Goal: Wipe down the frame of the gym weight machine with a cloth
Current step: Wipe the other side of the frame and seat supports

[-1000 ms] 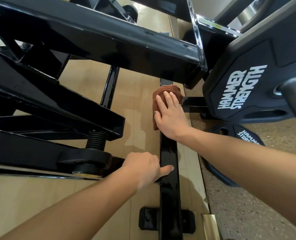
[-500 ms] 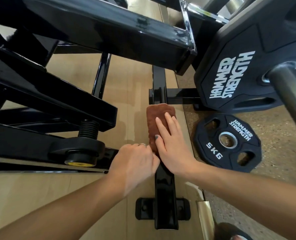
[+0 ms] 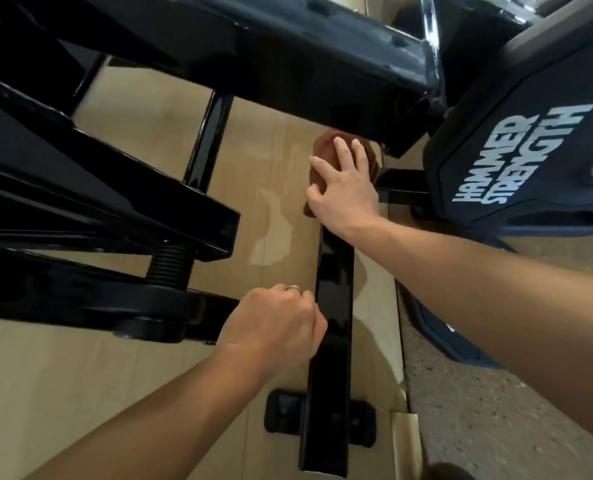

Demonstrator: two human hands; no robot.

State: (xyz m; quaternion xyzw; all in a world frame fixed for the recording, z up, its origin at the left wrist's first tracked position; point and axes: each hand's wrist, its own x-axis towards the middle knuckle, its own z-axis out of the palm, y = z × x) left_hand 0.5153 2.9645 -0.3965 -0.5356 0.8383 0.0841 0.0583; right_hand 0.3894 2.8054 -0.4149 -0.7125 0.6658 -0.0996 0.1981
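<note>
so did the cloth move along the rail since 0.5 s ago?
Yes. The cloth, under the right hand, has slid up the floor rail, away from the floor bracket and up to the overhead beam.

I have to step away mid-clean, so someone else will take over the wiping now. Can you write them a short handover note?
Right hand: fingers flat, pressing the brown cloth onto the far end of the black floor rail, just under the upper beam.
Left hand: loosely curled, resting against the rail's left edge, holding nothing.
Done: cannot tell from this view; the near rail looks glossy.
Left: the upper beam, the slanted arms on the left, and the rail's foot plate.
</note>
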